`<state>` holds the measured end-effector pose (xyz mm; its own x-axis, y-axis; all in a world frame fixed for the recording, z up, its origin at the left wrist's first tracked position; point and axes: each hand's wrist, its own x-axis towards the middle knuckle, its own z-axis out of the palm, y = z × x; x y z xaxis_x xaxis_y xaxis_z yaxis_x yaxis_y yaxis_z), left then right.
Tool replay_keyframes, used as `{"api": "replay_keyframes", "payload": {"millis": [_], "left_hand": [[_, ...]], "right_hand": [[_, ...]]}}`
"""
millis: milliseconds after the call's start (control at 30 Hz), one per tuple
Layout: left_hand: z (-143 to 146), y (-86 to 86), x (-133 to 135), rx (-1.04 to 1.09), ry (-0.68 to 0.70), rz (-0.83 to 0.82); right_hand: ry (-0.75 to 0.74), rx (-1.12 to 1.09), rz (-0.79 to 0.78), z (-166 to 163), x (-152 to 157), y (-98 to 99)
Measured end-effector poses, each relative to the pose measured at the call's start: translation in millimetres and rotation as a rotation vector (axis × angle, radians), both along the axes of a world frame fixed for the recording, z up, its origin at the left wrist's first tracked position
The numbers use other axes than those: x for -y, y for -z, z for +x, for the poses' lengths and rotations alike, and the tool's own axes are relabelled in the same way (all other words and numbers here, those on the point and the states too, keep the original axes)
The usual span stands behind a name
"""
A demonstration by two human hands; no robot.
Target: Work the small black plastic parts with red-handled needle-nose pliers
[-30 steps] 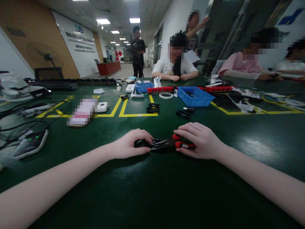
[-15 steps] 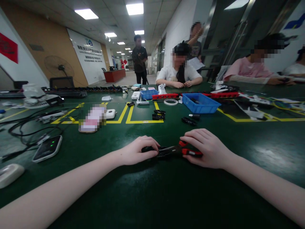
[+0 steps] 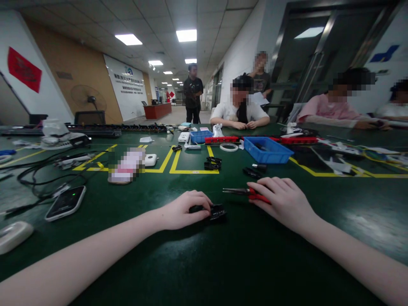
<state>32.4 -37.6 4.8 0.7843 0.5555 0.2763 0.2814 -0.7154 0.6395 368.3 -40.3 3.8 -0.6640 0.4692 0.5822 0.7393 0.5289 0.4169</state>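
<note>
My left hand (image 3: pixel 185 208) rests on the green table (image 3: pixel 204 255) with its fingers curled over a small black part (image 3: pixel 214 211), which pokes out to the right of the fingertips. My right hand (image 3: pixel 282 199) lies a little to the right and grips the red handles of a pair of pliers (image 3: pixel 245 193). The pliers' metal jaws point left and hover just above and behind the black part, apart from it.
More small black parts (image 3: pixel 213 163) lie beyond my hands, near a blue bin (image 3: pixel 267 149) and a tape roll (image 3: pixel 228 147). A phone (image 3: pixel 66 202) and cables (image 3: pixel 41 170) are at the left. Several people sit or stand at the far side.
The pliers have come off the black part: my right hand drew them back and up to the right. My left hand stays on the part. The camera tilted upward.
</note>
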Motion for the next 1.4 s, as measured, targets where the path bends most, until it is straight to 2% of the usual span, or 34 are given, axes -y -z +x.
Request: {"api": "replay_keyframes", "payload": {"millis": [67, 233, 300, 467, 600, 733, 800, 900, 1067, 1267, 1400], "left_hand": [[0, -0.4, 1, -0.008, -0.017, -0.005], [1, 0.0, 1, 0.0, -0.024, -0.004], [1, 0.0, 0, 0.011, -0.013, -0.002], [0, -2.0, -1, 0.009, -0.01, 0.001], [1, -4.5, -2, -0.002, 0.016, -0.018], [2, -3.4, -3, -0.029, 0.006, 0.019], [2, -1.6, -4, -0.047, 0.006, 0.038], [2, 1.1, -5, -0.064, 0.019, 0.053], [2, 3.2, -6, -0.05, 0.031, 0.074], [2, 3.1, -9, -0.102, 0.051, 0.117], [1, 2.6, -9, -0.099, 0.042, 0.138]], "right_hand": [[0.017, -0.015, -0.034, 1, 0, 1.2], [-0.081, -0.116, -0.259, -1, -3, 8.2], [-0.083, -0.16, -0.287, 0, -7, 10.8], [-0.005, -0.247, -0.321, 15, -27, 19.5], [0.025, -0.3, -0.467, 27, -41, 24.0], [0.06, -0.282, -0.57, 27, -39, 18.5], [0.075, -0.286, -0.548, 24, -35, 15.6], [0.075, -0.293, -0.43, 19, -31, 13.0], [-0.064, -0.15, -0.224, 5, -37, 1.4], [-0.053, -0.026, -0.193, -25, -55, -16.7], [-0.014, -0.058, -0.174, -34, -59, -11.0]]}}
